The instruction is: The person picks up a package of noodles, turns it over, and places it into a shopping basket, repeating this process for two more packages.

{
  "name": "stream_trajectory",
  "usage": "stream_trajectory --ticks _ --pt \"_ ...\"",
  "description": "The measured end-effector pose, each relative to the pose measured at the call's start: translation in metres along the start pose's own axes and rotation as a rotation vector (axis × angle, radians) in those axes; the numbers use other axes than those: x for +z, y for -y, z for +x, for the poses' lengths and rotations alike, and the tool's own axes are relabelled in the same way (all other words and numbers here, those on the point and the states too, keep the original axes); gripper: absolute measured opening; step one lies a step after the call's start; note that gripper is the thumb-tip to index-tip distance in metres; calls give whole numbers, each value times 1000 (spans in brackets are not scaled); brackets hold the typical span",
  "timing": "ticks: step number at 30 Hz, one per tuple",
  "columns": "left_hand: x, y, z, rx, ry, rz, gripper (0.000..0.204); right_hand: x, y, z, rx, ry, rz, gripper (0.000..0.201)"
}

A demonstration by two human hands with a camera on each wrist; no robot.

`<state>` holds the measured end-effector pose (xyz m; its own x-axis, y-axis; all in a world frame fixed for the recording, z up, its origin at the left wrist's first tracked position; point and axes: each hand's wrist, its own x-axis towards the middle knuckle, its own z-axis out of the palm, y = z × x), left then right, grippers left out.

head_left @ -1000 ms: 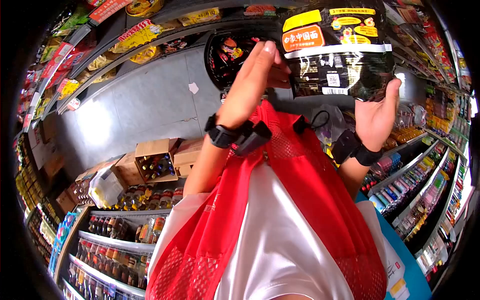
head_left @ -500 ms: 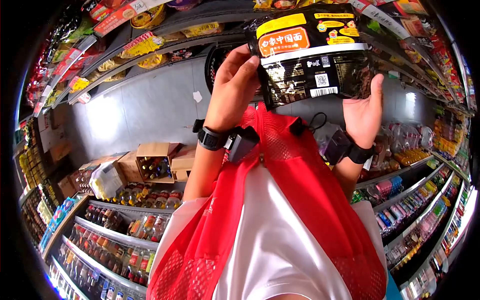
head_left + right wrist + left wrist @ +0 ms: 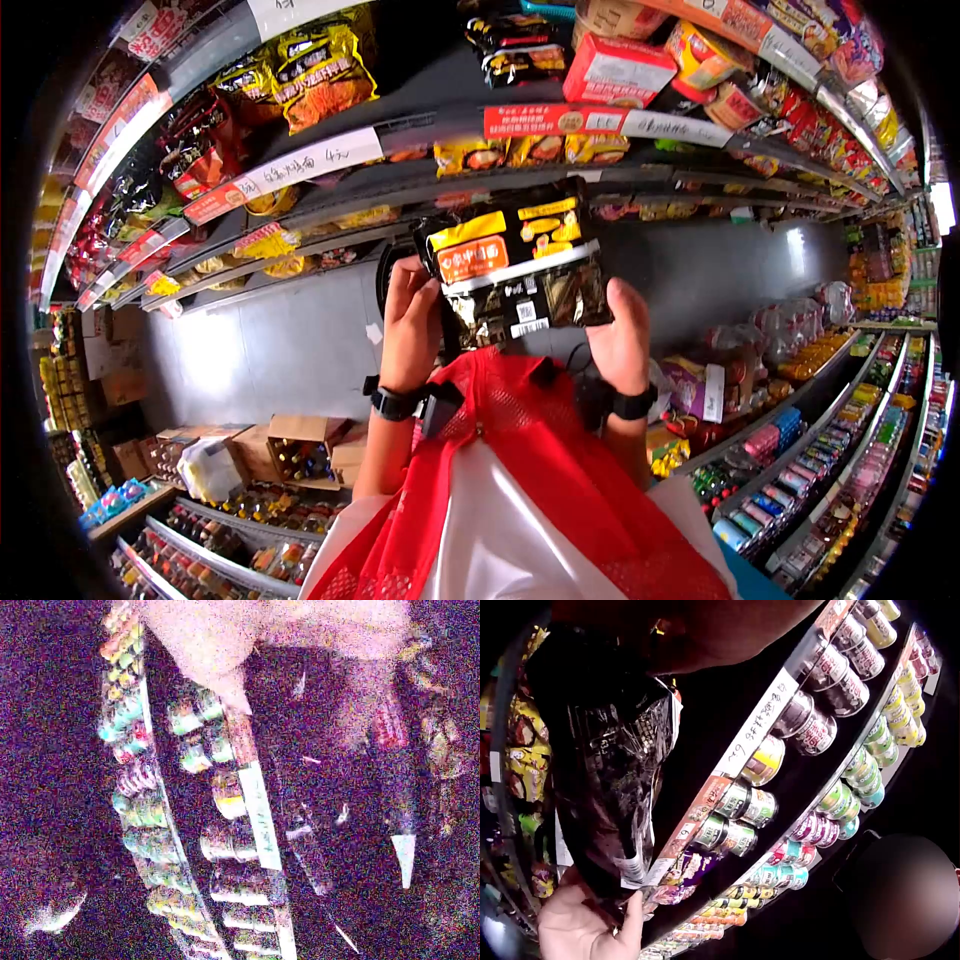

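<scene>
Both hands hold a black instant-noodle packet [image 3: 520, 270] in front of the chest, its printed back with barcode facing up in the head view. My left hand [image 3: 408, 322] grips its left edge, thumb on the near face and fingers partly behind it. At the lower right corner, my right hand [image 3: 622, 340] pinches the packet with the thumb up; its other fingers are mostly hidden. In the left wrist view the dark packet [image 3: 615, 780] hangs between the shadowed left hand [image 3: 720, 634] and the right hand [image 3: 589, 922]. Heavy noise covers the right wrist view.
Ahead are shelves with price strips [image 3: 300, 170], yellow noodle bags [image 3: 322, 75] and a red box [image 3: 618, 70]. Cardboard boxes [image 3: 300, 445] stand on the grey floor [image 3: 250, 365] at left. Bottle shelves [image 3: 230, 540] and drink shelves [image 3: 790, 480] flank the body.
My left hand, straight-fingered beside the packet a second ago, now grips its left edge. The right hand keeps its hold. The head view has tilted up, showing more of the shelves.
</scene>
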<state>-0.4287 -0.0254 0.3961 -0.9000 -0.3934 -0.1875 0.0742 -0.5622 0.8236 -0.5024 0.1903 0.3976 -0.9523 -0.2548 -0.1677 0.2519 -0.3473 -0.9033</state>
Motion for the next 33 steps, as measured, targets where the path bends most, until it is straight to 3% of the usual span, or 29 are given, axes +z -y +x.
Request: stream_trajectory --ticks 1,3,4,8,12,14,17,18,20,21,24,26,27,28,30,33 --pt "2 -4 2 3 11 81 17 6 5 -5 35 -23 81 25" --pt "10 -6 5 2 24 -41 14 -12 3 1 102 172 69 25" --pt "12 -4 6 27 37 -53 14 -7 5 -2 98 188 124 21" --pt "6 1 9 21 60 5 13 -21 -18 -3 53 172 236 21" --pt "-2 4 11 22 56 51 10 0 -16 -4 95 123 210 24" --pt "-8 5 8 71 62 164 11 -1 -23 -6 109 129 99 24" --pt "-16 4 2 -31 -14 -137 12 3 -25 -8 81 128 -262 21" --pt "-24 11 0 -13 -63 -106 12 6 -25 -8 66 128 -413 20" --pt "-32 11 -3 -48 -106 -115 10 14 -27 -8 130 96 -492 14" --pt "-48 23 -4 -45 -95 -65 12 21 -23 -3 248 91 -462 14" --pt "-77 53 -8 -103 -192 -103 13 12 -43 11 305 199 -624 22" --pt "-87 72 -11 -184 -307 -169 16 2 -67 22 378 236 -622 17" --pt "-92 74 -18 -158 -322 14 23 2 -79 24 423 242 -606 16" --pt "-95 75 -22 -228 -360 -4 25 -13 -101 24 450 175 -689 17" --pt "-107 87 -24 -305 -439 4 32 -47 -149 30 650 89 -656 31" --pt "-134 120 -36 -301 -331 143 35 -131 -252 45 722 89 -571 50"
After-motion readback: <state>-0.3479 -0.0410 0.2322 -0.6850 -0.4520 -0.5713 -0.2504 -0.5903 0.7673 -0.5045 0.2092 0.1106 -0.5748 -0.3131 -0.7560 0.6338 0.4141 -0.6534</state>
